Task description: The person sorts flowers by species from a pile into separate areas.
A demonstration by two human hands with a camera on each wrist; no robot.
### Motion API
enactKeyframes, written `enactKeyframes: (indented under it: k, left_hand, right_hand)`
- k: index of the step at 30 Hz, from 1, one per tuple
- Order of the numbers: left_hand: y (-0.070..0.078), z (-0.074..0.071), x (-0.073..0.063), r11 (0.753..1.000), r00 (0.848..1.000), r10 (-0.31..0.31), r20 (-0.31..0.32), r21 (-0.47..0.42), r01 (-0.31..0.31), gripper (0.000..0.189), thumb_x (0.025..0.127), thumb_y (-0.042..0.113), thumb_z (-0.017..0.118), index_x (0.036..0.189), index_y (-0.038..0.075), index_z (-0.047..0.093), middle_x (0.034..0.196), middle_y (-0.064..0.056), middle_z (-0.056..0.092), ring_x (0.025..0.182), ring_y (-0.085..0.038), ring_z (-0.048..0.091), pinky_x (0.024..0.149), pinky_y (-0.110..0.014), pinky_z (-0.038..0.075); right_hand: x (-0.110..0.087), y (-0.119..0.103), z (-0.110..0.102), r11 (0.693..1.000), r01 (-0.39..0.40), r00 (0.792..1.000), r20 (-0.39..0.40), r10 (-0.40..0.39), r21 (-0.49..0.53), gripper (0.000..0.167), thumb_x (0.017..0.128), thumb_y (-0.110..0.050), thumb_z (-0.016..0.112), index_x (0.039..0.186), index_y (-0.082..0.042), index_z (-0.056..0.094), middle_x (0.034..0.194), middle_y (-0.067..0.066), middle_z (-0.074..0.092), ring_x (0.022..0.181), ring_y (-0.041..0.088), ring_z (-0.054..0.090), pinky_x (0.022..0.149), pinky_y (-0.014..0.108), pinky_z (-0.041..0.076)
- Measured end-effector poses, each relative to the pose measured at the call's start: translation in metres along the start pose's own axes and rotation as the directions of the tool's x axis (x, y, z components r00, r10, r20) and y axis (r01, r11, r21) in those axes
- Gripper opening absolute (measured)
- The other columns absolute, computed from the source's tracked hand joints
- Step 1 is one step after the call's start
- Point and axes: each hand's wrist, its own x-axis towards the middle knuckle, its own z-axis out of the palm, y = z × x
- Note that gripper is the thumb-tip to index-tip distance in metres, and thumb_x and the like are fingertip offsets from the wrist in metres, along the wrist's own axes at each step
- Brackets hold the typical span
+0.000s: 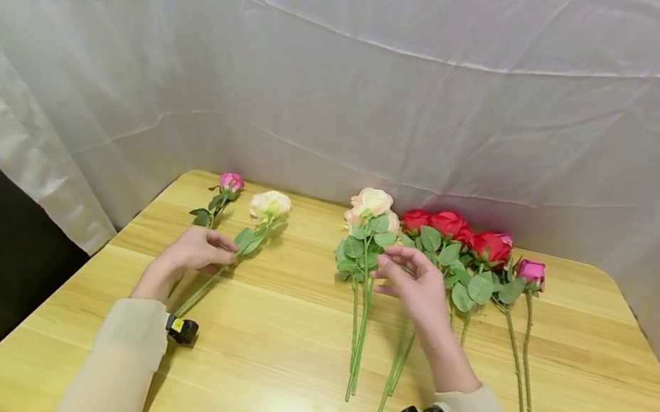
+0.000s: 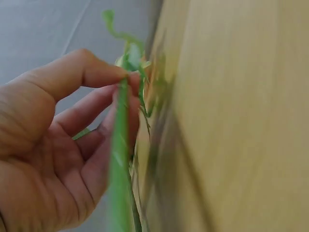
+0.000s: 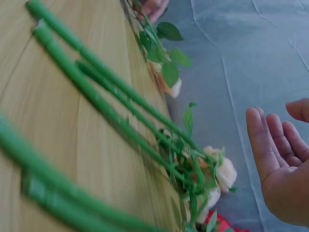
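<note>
My left hand [image 1: 201,249] pinches the green stem of a cream rose [image 1: 270,205] between thumb and fingertips, just below its leaves. In the left wrist view that stem [image 2: 119,159] runs down past the palm, close beside the tabletop. A pink rose [image 1: 231,182] lies further left, its lower stem partly hidden behind the left hand. My right hand [image 1: 417,288] hovers with loosely bent fingers, beside a bunch of peach roses [image 1: 372,203]. Nothing is between its fingers in the right wrist view, where the peach roses' stems [image 3: 104,106] stretch across the table.
Several red roses [image 1: 449,223] lie right of the peach ones, partly behind the right hand. Beyond them is a magenta rose [image 1: 530,272] with long stems toward the front. A pale curtain [image 1: 348,93] hangs behind the wooden table [image 1: 265,369].
</note>
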Motion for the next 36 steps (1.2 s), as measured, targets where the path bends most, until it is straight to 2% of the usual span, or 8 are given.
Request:
enactKeyframes:
  k: [4, 7, 11, 17, 20, 24, 29, 36]
  left_hand:
    - [0.009, 0.004, 0.001, 0.991, 0.999, 0.025, -0.021, -0.134, -0.027, 0.041, 0.098, 0.015, 0.071, 0.135, -0.003, 0.065, 0.125, -0.018, 0.07, 0.1, -0.022, 0.069, 0.092, -0.038, 0.061]
    - [0.018, 0.01, 0.001, 0.967, 0.998, 0.053, -0.034, -0.246, -0.06, 0.043, 0.098, 0.014, 0.071, 0.137, -0.005, 0.063, 0.128, -0.019, 0.068, 0.109, -0.025, 0.069, 0.094, -0.035, 0.061]
    - [0.032, 0.023, 0.0, 0.912, 0.992, 0.102, -0.068, -0.393, -0.121, 0.044, 0.098, 0.009, 0.072, 0.137, -0.007, 0.061, 0.119, -0.01, 0.072, 0.111, -0.023, 0.069, 0.092, -0.031, 0.061]
    - [0.057, 0.057, -0.003, 0.793, 0.986, 0.126, -0.111, -0.586, -0.168, 0.045, 0.096, 0.001, 0.072, 0.138, -0.009, 0.059, 0.108, -0.003, 0.072, 0.103, -0.017, 0.072, 0.095, -0.035, 0.06]
    - [0.067, 0.075, -0.005, 0.762, 0.984, 0.119, -0.132, -0.623, -0.175, 0.043, 0.095, 0.0, 0.074, 0.135, -0.008, 0.061, 0.104, -0.002, 0.072, 0.098, -0.016, 0.072, 0.092, -0.033, 0.061]
    - [0.075, 0.092, -0.009, 0.738, 0.978, 0.12, -0.172, -0.643, -0.203, 0.039, 0.094, -0.002, 0.074, 0.131, -0.009, 0.063, 0.1, -0.003, 0.073, 0.092, -0.015, 0.073, 0.09, -0.032, 0.062]
    - [0.078, 0.109, -0.01, 0.714, 0.968, 0.12, -0.22, -0.658, -0.238, 0.035, 0.092, -0.006, 0.075, 0.126, -0.011, 0.066, 0.096, -0.004, 0.074, 0.086, -0.012, 0.074, 0.089, -0.035, 0.062]
    - [0.08, 0.122, -0.009, 0.7, 0.965, 0.109, -0.239, -0.67, -0.246, 0.032, 0.091, -0.005, 0.076, 0.122, -0.009, 0.069, 0.095, -0.003, 0.074, 0.083, -0.012, 0.073, 0.083, -0.031, 0.064]
  right_hand:
    - [0.005, 0.001, 0.016, 0.999, 0.031, 1.0, 0.005, -0.031, 0.029, 0.034, 0.098, -0.012, 0.073, 0.128, 0.001, 0.061, 0.113, 0.01, 0.066, 0.092, 0.02, 0.074, 0.083, 0.041, 0.065]
    - [0.008, 0.003, 0.029, 0.997, 0.061, 0.998, 0.02, -0.061, 0.038, 0.031, 0.099, -0.007, 0.07, 0.127, 0.002, 0.062, 0.113, 0.013, 0.066, 0.093, 0.024, 0.074, 0.081, 0.04, 0.066]
    - [0.008, 0.009, 0.044, 0.997, 0.071, 0.996, 0.058, -0.072, 0.017, 0.031, 0.099, 0.0, 0.066, 0.129, 0.003, 0.062, 0.119, 0.02, 0.065, 0.095, 0.027, 0.073, 0.08, 0.038, 0.066]
    - [0.0, 0.017, 0.06, 0.997, 0.058, 0.988, 0.146, -0.051, -0.045, 0.036, 0.098, 0.002, 0.065, 0.134, 0.005, 0.06, 0.124, 0.026, 0.066, 0.097, 0.028, 0.073, 0.083, 0.043, 0.065]
    - [-0.004, 0.019, 0.066, 0.996, 0.047, 0.983, 0.18, -0.032, -0.078, 0.036, 0.098, -0.002, 0.067, 0.133, 0.003, 0.062, 0.123, 0.023, 0.069, 0.098, 0.032, 0.073, 0.082, 0.044, 0.065]
    - [-0.007, 0.022, 0.073, 0.992, 0.047, 0.975, 0.219, -0.021, -0.114, 0.035, 0.098, -0.005, 0.07, 0.131, 0.004, 0.064, 0.121, 0.022, 0.07, 0.098, 0.035, 0.073, 0.078, 0.043, 0.066]
    - [-0.01, 0.026, 0.076, 0.988, 0.053, 0.973, 0.232, -0.018, -0.145, 0.033, 0.096, -0.001, 0.07, 0.128, 0.006, 0.065, 0.116, 0.02, 0.071, 0.091, 0.032, 0.073, 0.075, 0.045, 0.066]
    - [-0.013, 0.026, 0.077, 0.984, 0.051, 0.978, 0.207, -0.015, -0.172, 0.032, 0.095, -0.002, 0.073, 0.125, 0.006, 0.067, 0.109, 0.016, 0.071, 0.081, 0.024, 0.073, 0.065, 0.037, 0.066]
